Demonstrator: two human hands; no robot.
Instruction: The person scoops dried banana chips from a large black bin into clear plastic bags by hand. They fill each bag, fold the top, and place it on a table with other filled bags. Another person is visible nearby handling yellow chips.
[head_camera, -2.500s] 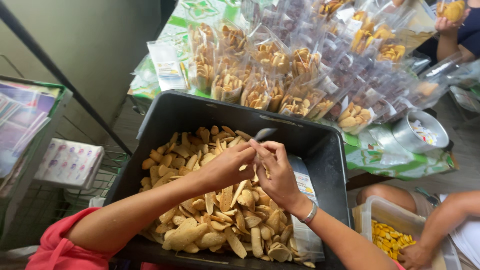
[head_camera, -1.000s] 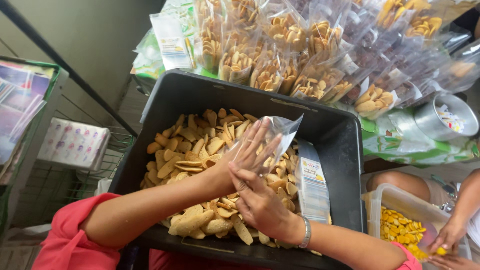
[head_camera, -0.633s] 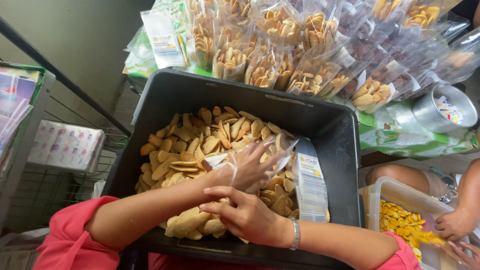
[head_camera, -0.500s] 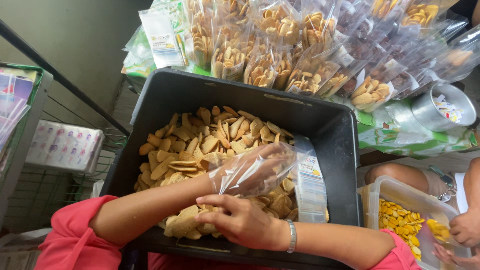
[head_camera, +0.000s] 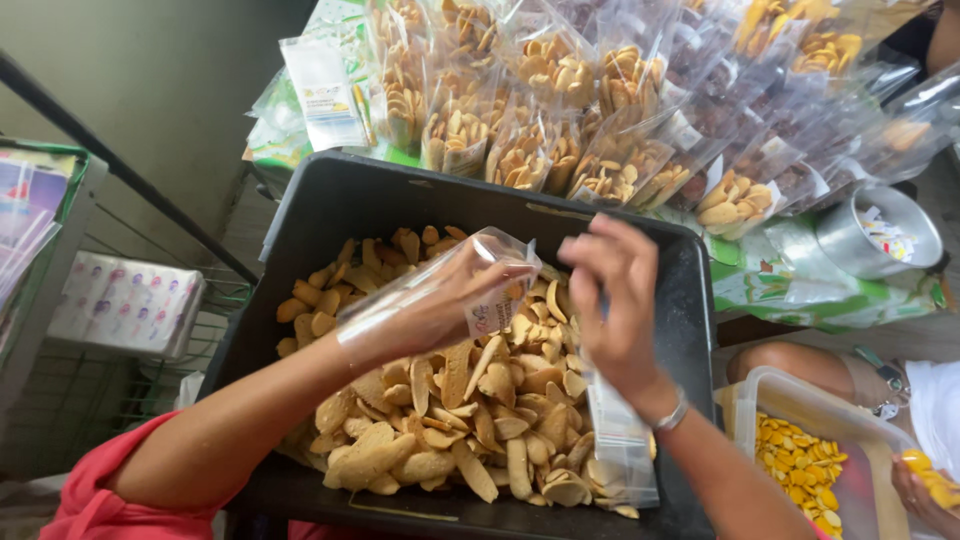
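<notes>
Left hand (head_camera: 440, 305) sits inside 1 empty clear bag (head_camera: 470, 285), right hand (head_camera: 615, 300) hovers open-fingered beside it, black tub (head_camera: 330, 215) of crackers (head_camera: 470, 410) remains well stocked, many filled packs (head_camera: 560, 110) stand behind.

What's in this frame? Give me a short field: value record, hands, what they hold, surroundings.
left hand: inside a clear plastic bag, worn like a glove, above the crackers
right hand: raised, fingers spread, empty, beside the bag's mouth
black bin: filled with pale crackers
inside bin, right wall: stack of flat empty bags
behind bin: rows of filled cracker bags
right side: metal tin; clear tub of yellow snacks
another person's hand: lower right, holding yellow pieces
</notes>
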